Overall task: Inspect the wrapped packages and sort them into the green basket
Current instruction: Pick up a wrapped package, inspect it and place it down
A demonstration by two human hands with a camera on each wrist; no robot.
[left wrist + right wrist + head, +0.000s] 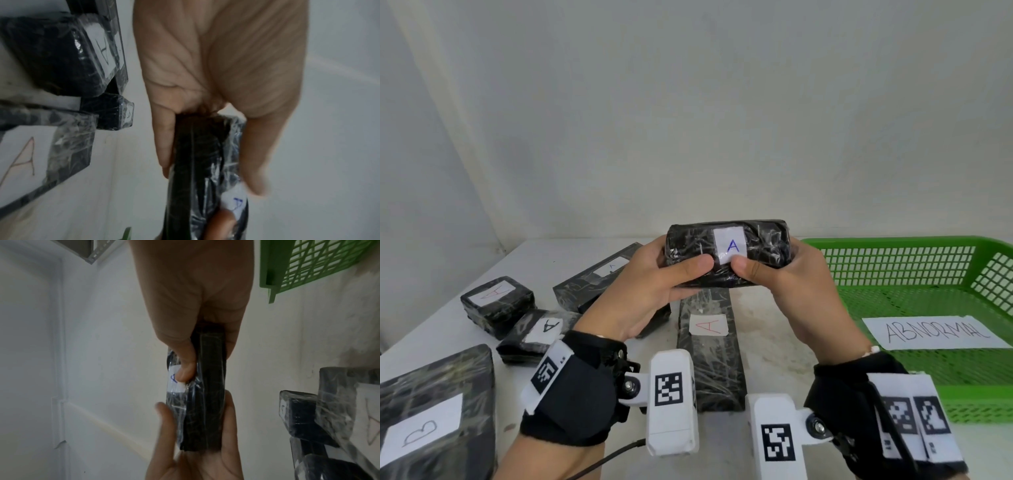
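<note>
A black package wrapped in clear film (753, 255), with a white label bearing a blue A, is held up above the table between both hands. My left hand (654, 274) grips its left end, thumb on the front face. At the other end my right hand (787, 274) grips it, thumb just under the label. The wrist views show the same package (201, 162) (207, 386) edge-on between thumb and fingers. The green basket (914, 263) stands at the right, with a paper reading ABNORMAL (935, 332) on its floor.
Several other wrapped black packages lie on the white table (774, 329): a long one with a red A (709, 346) under my hands, a small block (496, 301), a package labelled B (434, 411) at the near left. A pale wall stands behind.
</note>
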